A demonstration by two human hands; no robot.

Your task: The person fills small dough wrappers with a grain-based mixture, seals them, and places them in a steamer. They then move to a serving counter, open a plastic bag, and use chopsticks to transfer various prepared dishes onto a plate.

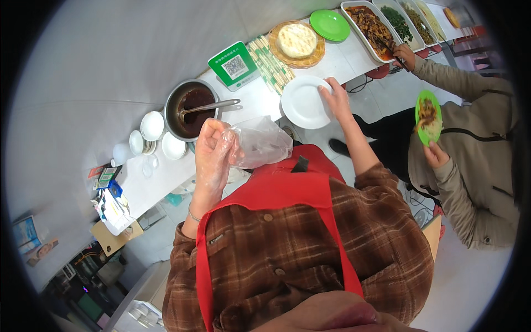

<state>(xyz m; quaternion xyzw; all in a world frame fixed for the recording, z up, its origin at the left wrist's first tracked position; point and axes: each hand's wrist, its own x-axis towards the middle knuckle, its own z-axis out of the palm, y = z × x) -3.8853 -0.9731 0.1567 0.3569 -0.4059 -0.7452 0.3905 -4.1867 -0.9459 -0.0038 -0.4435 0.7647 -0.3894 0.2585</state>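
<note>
My left hand (213, 151), dusted with a white powder or film, pinches a clear, thin plastic bag (267, 141) by one end in front of the red apron (286, 182). In my right hand (338, 99) is a white round plate (305, 103), gripped by its right rim with the thumb on top. The plate is tilted at the table's front edge and nothing lies on it. Just beyond my left hand stands a metal pot (171, 110) of dark brown sauce, a metal ladle (211, 106) resting in it.
Wrapped chopsticks (271, 62), a green code stand (234, 66) and a basket (319, 54) of flatbread (296, 40) line the wall. White bowls (152, 125) stand left. At right a co-worker or customer (464, 141) holds a green plate (429, 118) of food and reaches into a food tray (346, 8).
</note>
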